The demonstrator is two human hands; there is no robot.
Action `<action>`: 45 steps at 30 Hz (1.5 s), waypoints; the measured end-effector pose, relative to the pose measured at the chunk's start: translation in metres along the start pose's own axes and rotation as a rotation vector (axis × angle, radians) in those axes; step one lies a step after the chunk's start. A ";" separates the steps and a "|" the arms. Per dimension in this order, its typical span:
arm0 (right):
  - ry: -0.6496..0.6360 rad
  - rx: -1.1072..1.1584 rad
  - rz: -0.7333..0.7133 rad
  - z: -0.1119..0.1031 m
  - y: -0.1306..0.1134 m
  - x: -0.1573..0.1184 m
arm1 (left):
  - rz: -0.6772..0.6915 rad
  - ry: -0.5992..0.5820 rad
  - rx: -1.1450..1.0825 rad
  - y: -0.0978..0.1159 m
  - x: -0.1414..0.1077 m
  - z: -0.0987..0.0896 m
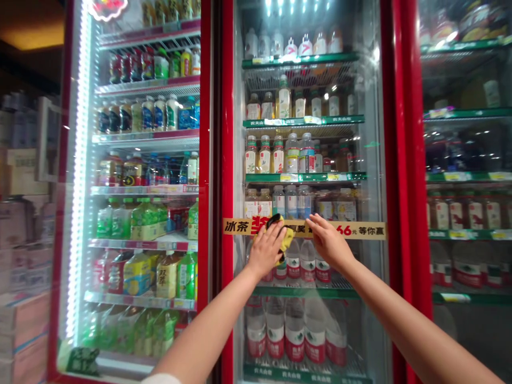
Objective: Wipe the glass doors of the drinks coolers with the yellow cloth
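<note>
Left to right: a lit cooler [148,176] with mixed drink bottles stands at the left edge of the row. On the middle cooler's glass door [360,160], the left hand [266,249] presses a yellow-and-black cloth [285,234] flat against the pane, fingers spread over it and closed round nothing else. The cloth lies on the left part of the yellow banner sticker [360,230] that crosses the door at mid-height. It looks soft, light and limp, likely best held bunched under the palm. The right hand [328,242] lies open, fingertips touching the sticker just beside the cloth, holding nothing. The glass is stiff, smooth and breakable.
</note>
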State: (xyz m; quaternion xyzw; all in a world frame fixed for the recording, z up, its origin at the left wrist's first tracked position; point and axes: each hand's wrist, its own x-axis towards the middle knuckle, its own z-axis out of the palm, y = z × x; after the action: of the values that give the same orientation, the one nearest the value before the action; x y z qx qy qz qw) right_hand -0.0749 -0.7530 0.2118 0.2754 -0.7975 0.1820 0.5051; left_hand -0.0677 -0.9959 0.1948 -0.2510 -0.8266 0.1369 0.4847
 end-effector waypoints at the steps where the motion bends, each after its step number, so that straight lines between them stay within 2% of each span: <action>1: -0.008 -0.028 -0.015 -0.003 0.005 -0.003 | -0.075 0.022 0.005 -0.008 0.001 -0.004; 3: -0.013 -0.090 -0.037 -0.009 0.013 -0.007 | -0.242 0.083 0.004 -0.021 0.019 -0.016; 5: -0.012 -0.154 -0.039 -0.015 0.019 -0.007 | -0.344 0.127 -0.019 -0.024 0.052 -0.026; 7: -0.010 -0.206 -0.037 -0.019 0.024 -0.007 | -0.375 0.156 -0.042 -0.014 0.086 -0.029; 9: -0.005 -0.236 -0.048 -0.018 0.028 -0.008 | -0.318 0.177 -0.050 0.007 0.107 -0.025; 11: 0.005 -0.254 -0.067 -0.016 0.034 -0.012 | -0.185 0.157 -0.044 0.028 0.107 -0.015; 13: 0.008 -0.280 -0.090 -0.016 0.040 -0.017 | -0.022 0.104 -0.026 0.040 0.089 -0.004; 15: -0.009 -0.323 -0.123 -0.019 0.046 -0.023 | 0.128 0.043 -0.004 0.037 0.065 0.002; 17: -0.031 -0.373 -0.137 -0.027 0.053 -0.027 | 0.185 0.005 0.003 0.025 0.047 0.002; 18: -0.037 -0.395 -0.131 -0.031 0.056 -0.029 | 0.150 0.009 0.005 0.017 0.044 -0.001; 20: -0.032 -0.420 -0.092 -0.040 0.062 -0.030 | -0.015 0.063 0.006 0.006 0.053 -0.009; 22: -0.018 -0.416 -0.058 -0.047 0.069 -0.030 | -0.194 0.144 -0.013 0.006 0.081 -0.017; 25: -0.008 -0.370 -0.039 -0.051 0.078 -0.030 | -0.327 0.240 -0.069 0.030 0.136 -0.021; 27: -0.008 -0.309 -0.044 -0.050 0.083 -0.032 | -0.270 0.230 -0.090 0.055 0.163 -0.018; 29: -0.007 -0.239 -0.059 -0.050 0.090 -0.035 | -0.119 0.165 -0.082 0.077 0.169 -0.011; 32: -0.017 -0.201 -0.088 -0.054 0.102 -0.043 | 0.109 0.069 -0.054 0.088 0.141 -0.001; 35: -0.024 -0.250 -0.085 -0.062 0.112 -0.048 | 0.211 0.031 -0.045 0.077 0.103 0.004; 37: -0.011 -0.274 -0.070 -0.066 0.118 -0.049 | 0.059 0.086 -0.053 0.067 0.095 0.002; 38: -0.001 -0.279 -0.065 -0.067 0.120 -0.049 | -0.043 0.129 -0.062 0.065 0.099 0.001; 41: 0.013 -0.262 -0.052 -0.068 0.125 -0.048 | -0.274 0.238 -0.092 0.072 0.137 -0.006; 43: 0.014 -0.223 -0.047 -0.066 0.128 -0.049 | -0.274 0.236 -0.102 0.088 0.168 -0.009; 45: 0.017 -0.174 -0.052 -0.065 0.133 -0.052 | -0.180 0.184 -0.104 0.107 0.185 -0.007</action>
State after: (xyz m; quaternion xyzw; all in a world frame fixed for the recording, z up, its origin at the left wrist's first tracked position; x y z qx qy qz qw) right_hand -0.0941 -0.5991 0.1908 0.2495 -0.7984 0.1014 0.5385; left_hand -0.1065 -0.8045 0.2833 -0.2120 -0.8038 0.0260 0.5552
